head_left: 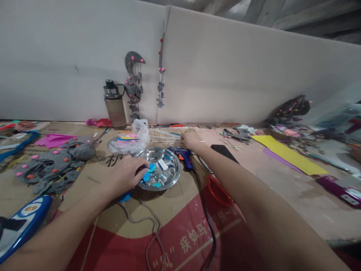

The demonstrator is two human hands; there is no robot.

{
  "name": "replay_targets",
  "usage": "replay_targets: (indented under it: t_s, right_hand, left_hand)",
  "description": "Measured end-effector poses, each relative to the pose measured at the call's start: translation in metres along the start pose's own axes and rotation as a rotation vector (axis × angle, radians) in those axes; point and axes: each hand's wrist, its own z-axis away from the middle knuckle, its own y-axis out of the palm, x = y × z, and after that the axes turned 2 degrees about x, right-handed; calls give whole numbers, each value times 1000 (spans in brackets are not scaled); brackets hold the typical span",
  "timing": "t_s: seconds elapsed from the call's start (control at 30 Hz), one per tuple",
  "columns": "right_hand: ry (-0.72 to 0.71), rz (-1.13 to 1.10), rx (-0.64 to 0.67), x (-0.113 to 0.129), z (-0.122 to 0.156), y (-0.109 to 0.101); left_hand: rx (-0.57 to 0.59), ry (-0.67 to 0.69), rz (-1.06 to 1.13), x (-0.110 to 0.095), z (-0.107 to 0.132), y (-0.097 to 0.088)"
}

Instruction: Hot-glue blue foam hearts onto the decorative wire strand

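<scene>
My left hand (124, 176) rests at the near left rim of a shiny metal bowl (172, 177), its fingers curled around small blue felt pieces (147, 175). More blue pieces and a white slip lie inside the bowl. My right hand (191, 141) reaches past the bowl to thin sticks (166, 136) lying on the cardboard, its fingers pinched down on them. A blue glue gun (184, 156) lies just behind the bowl, under my right wrist, its black cord trailing toward me.
Grey felt shapes with pink and orange dots (46, 167) and a ball of grey yarn (83, 151) lie left. A water bottle (114, 105) stands at the wall. A plastic bag (132, 140), red ring (218, 190), black phone (224, 152) and yellow sheet (287, 154) surround the bowl.
</scene>
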Motion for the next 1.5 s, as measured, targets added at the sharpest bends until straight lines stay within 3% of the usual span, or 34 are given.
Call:
replay_targets:
  t_s: [0.37, 0.57, 0.8, 0.97, 1.2, 1.5]
  right_hand:
    - [30, -49, -52, -2, -22, 4]
    - [-101, -155, -114, -2, -20, 7]
    - [-187, -225, 47, 18, -44, 7]
    - [-131, -238, 183, 23, -56, 9]
    - [-49, -332, 278, 24, -51, 3]
    - [29, -454, 160, 25, -44, -3]
  left_hand:
    - [-3, 13, 12, 0, 1, 1]
    - [1, -3, 4, 1, 0, 2]
    - [17, -3, 26, -3, 0, -3]
    - [33, -11, 6, -4, 0, -3]
    - [22, 6, 6, 0, -1, 0]
    - [48, -14, -25, 2, -2, 2]
